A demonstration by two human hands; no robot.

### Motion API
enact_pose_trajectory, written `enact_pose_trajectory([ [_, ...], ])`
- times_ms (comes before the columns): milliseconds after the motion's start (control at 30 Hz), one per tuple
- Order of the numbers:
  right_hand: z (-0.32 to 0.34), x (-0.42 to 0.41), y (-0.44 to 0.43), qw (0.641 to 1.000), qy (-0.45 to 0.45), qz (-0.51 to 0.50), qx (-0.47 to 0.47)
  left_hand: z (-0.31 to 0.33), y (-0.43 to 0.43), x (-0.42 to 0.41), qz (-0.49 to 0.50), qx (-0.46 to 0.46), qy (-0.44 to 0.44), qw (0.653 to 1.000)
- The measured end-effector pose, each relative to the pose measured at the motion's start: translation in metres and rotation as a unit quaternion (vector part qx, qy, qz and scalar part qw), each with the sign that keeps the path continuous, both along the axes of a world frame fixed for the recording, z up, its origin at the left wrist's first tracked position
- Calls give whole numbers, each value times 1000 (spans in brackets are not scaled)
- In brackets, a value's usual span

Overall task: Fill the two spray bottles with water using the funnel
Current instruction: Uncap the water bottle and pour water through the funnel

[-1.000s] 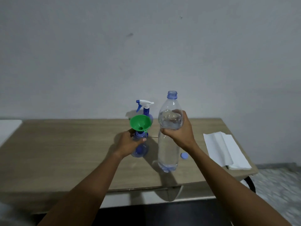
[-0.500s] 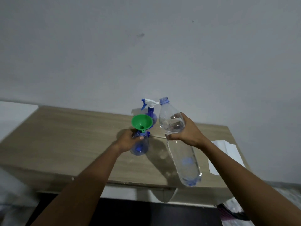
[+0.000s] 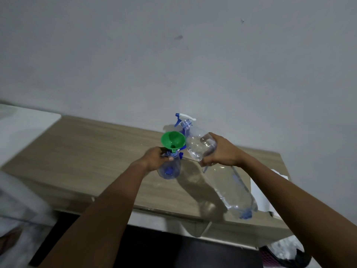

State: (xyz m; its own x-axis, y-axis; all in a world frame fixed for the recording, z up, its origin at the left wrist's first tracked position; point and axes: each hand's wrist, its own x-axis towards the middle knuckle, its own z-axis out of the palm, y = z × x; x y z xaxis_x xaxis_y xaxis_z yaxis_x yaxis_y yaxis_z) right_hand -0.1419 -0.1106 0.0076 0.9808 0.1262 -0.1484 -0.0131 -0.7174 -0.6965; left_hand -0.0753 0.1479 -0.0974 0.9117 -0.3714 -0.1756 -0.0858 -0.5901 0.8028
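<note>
A green funnel (image 3: pixel 172 141) sits in the neck of a small blue spray bottle (image 3: pixel 170 170) that stands on the wooden table (image 3: pixel 92 151). My left hand (image 3: pixel 155 158) grips this bottle just under the funnel. My right hand (image 3: pixel 222 150) holds a large clear water bottle (image 3: pixel 228 182), lifted and tilted with its open mouth up and to the left, close behind the funnel's rim. A second spray bottle, with a white and blue trigger head (image 3: pixel 182 118), stands behind them, mostly hidden by the water bottle.
White paper towels (image 3: pixel 260 190) lie at the table's right end. A white surface (image 3: pixel 23 124) adjoins the table on the left. The wall rises right behind the table. Below the front edge the floor is dark.
My right hand has lifted the water bottle off the table and tipped it steadily further, bringing its mouth toward the funnel. My left hand has stayed on the small spray bottle.
</note>
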Motion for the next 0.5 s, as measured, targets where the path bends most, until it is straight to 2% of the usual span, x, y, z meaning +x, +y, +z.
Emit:
enact_pose_trajectory([
  [167,5,-3,-2,999,31,24,-33,-5,1,2,-2,3,-7,1000],
  [500,13,-9,1,994,97,49,-30,-10,3,4,7,-1,0,1000],
])
